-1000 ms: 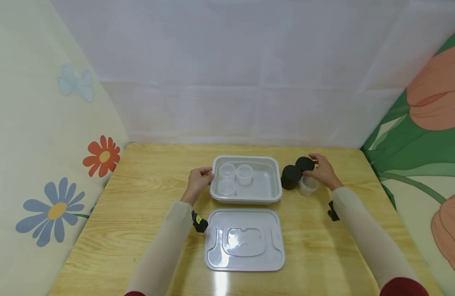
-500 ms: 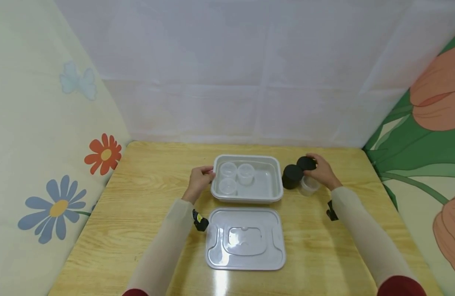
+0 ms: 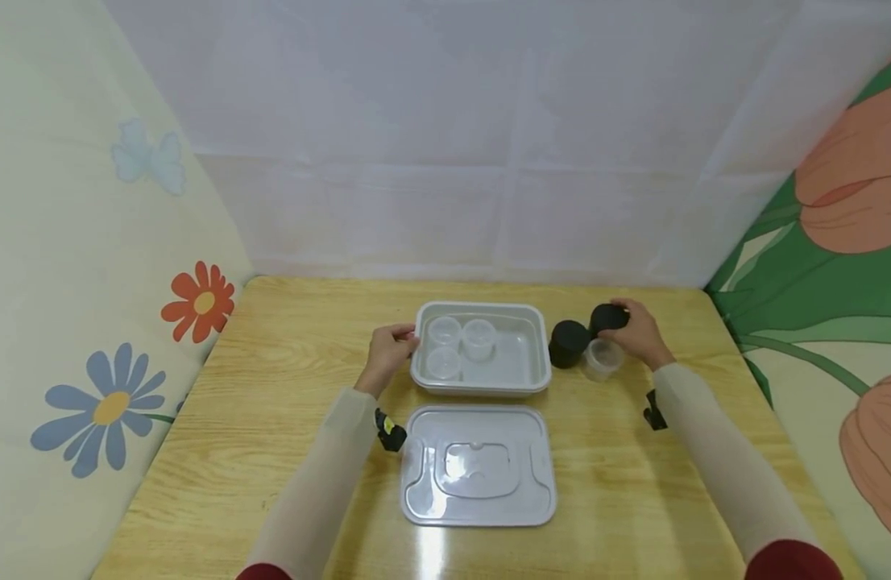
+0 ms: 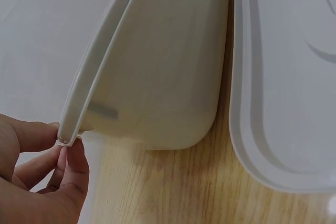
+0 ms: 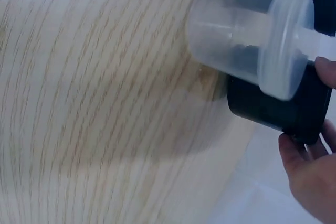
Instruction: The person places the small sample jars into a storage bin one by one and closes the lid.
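A white rectangular container sits mid-table with three small clear cups inside. My left hand pinches its left rim; the left wrist view shows thumb and fingers on the rim of the container. My right hand grips a black cup to the right of the container. A second black cup and a clear cup stand beside it. The right wrist view shows the clear cup against the held black cup.
The container's flat lid lies on the wooden table in front of it, also seen as the lid in the left wrist view. Fabric walls with flower prints close the table's back and sides.
The right hand has shifted its black cup slightly right, away from the other black cup. The left hand stays on the container's rim.
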The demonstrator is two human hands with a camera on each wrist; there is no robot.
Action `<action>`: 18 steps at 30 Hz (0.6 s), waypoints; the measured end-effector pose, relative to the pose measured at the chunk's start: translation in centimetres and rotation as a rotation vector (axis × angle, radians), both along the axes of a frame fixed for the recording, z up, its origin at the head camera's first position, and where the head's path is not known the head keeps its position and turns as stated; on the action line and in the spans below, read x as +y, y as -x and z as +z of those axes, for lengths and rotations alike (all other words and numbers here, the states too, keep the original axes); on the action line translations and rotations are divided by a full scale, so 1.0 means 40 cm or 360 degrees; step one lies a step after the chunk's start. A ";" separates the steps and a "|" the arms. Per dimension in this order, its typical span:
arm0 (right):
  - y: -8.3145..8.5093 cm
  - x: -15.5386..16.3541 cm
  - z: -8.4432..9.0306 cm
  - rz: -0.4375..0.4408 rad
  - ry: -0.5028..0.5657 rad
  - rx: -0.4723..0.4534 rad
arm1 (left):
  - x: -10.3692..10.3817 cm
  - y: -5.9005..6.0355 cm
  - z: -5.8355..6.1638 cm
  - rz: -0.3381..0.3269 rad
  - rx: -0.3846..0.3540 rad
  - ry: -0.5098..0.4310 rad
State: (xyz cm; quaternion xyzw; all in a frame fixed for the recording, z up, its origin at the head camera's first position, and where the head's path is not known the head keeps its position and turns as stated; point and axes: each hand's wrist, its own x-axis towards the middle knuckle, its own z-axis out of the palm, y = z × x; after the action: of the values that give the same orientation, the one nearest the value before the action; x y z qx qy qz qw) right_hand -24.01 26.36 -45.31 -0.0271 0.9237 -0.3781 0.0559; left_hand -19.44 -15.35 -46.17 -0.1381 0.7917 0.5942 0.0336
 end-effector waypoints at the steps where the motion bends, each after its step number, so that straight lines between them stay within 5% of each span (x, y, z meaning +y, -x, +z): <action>1: 0.000 0.004 0.004 -0.0016 -0.0021 0.0003 | 0.000 0.000 0.001 -0.0002 0.0000 0.0001; 18: -0.021 0.032 0.096 -0.0069 -0.0079 0.0046 | -0.002 -0.001 0.005 -0.0011 -0.0014 -0.0034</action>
State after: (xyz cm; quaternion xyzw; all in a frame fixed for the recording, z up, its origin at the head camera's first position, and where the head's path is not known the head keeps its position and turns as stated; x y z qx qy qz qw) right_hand -23.16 27.62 -41.46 -0.0110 0.9339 -0.3557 0.0349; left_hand -19.38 -15.41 -45.97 -0.1378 0.7856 0.6019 0.0407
